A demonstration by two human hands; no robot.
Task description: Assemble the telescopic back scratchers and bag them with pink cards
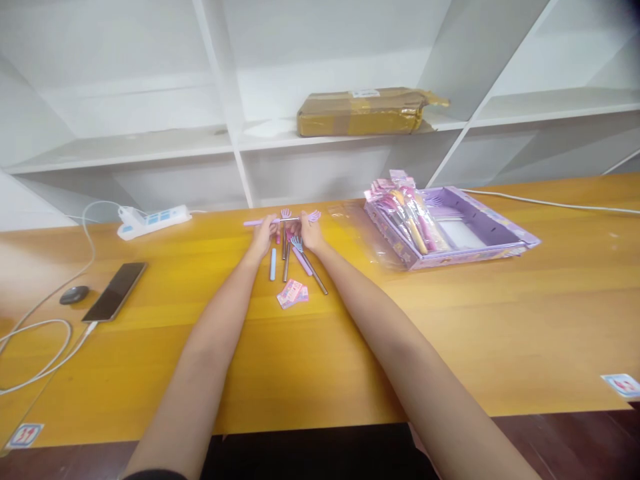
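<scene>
Between my two hands lies a purple telescopic back scratcher point(289, 219), held level above the table. My left hand point(263, 237) is closed round the handle side, and the purple grip sticks out to its left. Beside the claw-shaped head, my right hand point(311, 235) is closed on the metal rod. Below them are a blue-headed back scratcher point(311, 268) and others with metal rods, partly hidden by my hands. A loose light-blue handle point(273, 265) is left of these, and a purple handle point(303, 262) lies among the rods. Small pink printed cards point(293, 294) are nearest me.
A purple display box point(475, 255) with bagged back scratchers point(410, 213) stands right, clear plastic wrap point(377, 243) beside it. On the left are a power strip point(155, 220), phone point(115, 292), mouse point(74, 295) and white cables. A taped carton point(360, 113) sits on the shelf behind.
</scene>
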